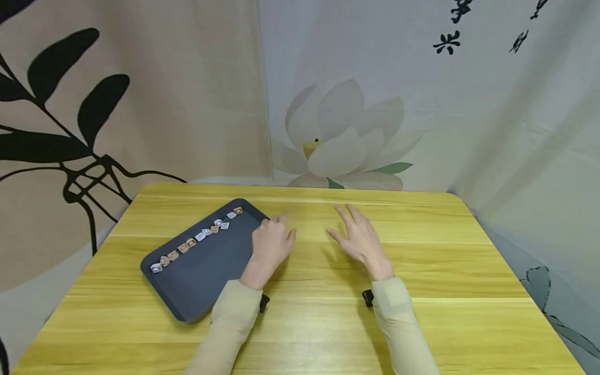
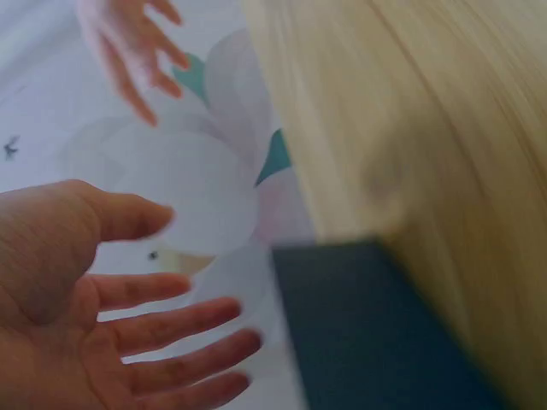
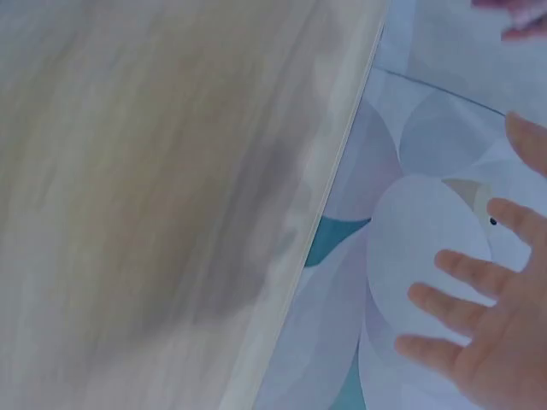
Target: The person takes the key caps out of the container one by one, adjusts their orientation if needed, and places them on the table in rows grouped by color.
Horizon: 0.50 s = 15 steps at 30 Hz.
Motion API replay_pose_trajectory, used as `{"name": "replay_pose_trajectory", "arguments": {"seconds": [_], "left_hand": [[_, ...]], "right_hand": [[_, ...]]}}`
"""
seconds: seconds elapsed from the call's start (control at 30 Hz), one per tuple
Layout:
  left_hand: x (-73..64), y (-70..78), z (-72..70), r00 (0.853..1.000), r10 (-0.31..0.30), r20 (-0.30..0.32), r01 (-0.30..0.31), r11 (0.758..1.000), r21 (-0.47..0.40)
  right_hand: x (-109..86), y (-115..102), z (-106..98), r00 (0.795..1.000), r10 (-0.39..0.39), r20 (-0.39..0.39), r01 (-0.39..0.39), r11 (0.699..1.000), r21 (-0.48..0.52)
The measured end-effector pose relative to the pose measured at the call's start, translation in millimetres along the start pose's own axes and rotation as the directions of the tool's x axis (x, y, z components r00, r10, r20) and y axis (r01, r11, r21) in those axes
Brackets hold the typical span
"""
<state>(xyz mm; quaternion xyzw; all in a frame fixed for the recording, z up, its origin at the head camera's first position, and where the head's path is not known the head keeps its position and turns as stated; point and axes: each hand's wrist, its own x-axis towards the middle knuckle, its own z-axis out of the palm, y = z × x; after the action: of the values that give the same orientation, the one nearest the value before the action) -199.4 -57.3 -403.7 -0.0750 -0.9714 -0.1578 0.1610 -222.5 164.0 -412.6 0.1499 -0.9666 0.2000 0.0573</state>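
Head view: left hand (image 1: 273,241) and right hand (image 1: 360,240), fingers extended, empty; I'd hold the mid-left tray (image 1: 217,273) (probably light, stiff) by its rim.

I see a yellow wooden table (image 1: 445,260) with streaked grain and rounded far corners. Beyond the table's far edge I make out a pale lotus print (image 1: 339,151) with a yellow centre (image 1: 309,150) and a green leaf (image 1: 396,168), on a whitish cloth (image 1: 469,130). Higher above the table's far right part, I spot black brush characters (image 1: 449,42). Left of the table hangs a beige cloth (image 1: 201,94) printed with a large black plant (image 1: 39,147). Right of the table, low down, I pick out a dark leaf print (image 1: 574,337).
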Motion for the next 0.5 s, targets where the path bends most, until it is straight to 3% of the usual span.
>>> {"name": "replay_pose_trajectory", "arguments": {"seconds": [0.13, 0.27, 0.33, 0.43, 0.5], "left_hand": [[-20.5, -26.9, -30.0, 0.999, -0.034, 0.012, 0.034, 0.999, -0.001], [-42.4, -66.8, -64.0, 0.996, -0.094, -0.004, 0.094, 0.994, 0.051], [-53.0, -89.1, -80.6, 0.988, -0.157, -0.017, 0.157, 0.985, 0.077], [-67.7, -124.5, -100.2, 0.96, -0.277, 0.03, 0.273, 0.957, 0.1], [-76.5, -147.4, -109.3, 0.923, -0.362, 0.129, 0.346, 0.929, 0.131]], "right_hand": [[4.1, -3, 0, 0.999, -0.049, 0.002, 0.049, 0.998, 0.05], [8.7, -6, -1, 0.996, -0.093, -0.005, 0.093, 0.992, 0.08], [10.2, -8, -1, 0.993, -0.118, -0.003, 0.118, 0.989, 0.083], [12.8, -11, 0, 0.988, -0.157, 0.006, 0.156, 0.985, 0.075], [14.8, -14, 2, 0.983, -0.185, 0.017, 0.184, 0.98, 0.074]]}}
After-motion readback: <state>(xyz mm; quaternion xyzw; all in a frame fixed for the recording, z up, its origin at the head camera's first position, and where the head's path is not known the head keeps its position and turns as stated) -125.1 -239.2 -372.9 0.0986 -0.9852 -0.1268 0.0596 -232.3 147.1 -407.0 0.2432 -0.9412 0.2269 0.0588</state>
